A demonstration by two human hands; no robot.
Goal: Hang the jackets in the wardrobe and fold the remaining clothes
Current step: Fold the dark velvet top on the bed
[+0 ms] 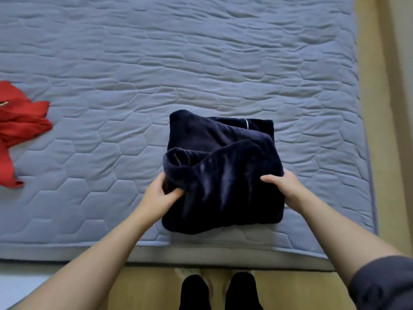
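Head view: a navy fleece (223,171) lies half-folded at the near edge of the mattress (178,63), right of centre. The left hand (159,193) pinches its left fold. The right hand (283,186) clamps the right edge, thumb on top, likely to keep the bundle square for doubling. A red garment (20,130) lies far left. No label is readable.

Wide bare mattress (201,63) beyond and left of my dark bundle (221,175), easy reaching there. Red garment (20,128) crowds the far left edge. Right, the bed ends at wooden floor (384,153).
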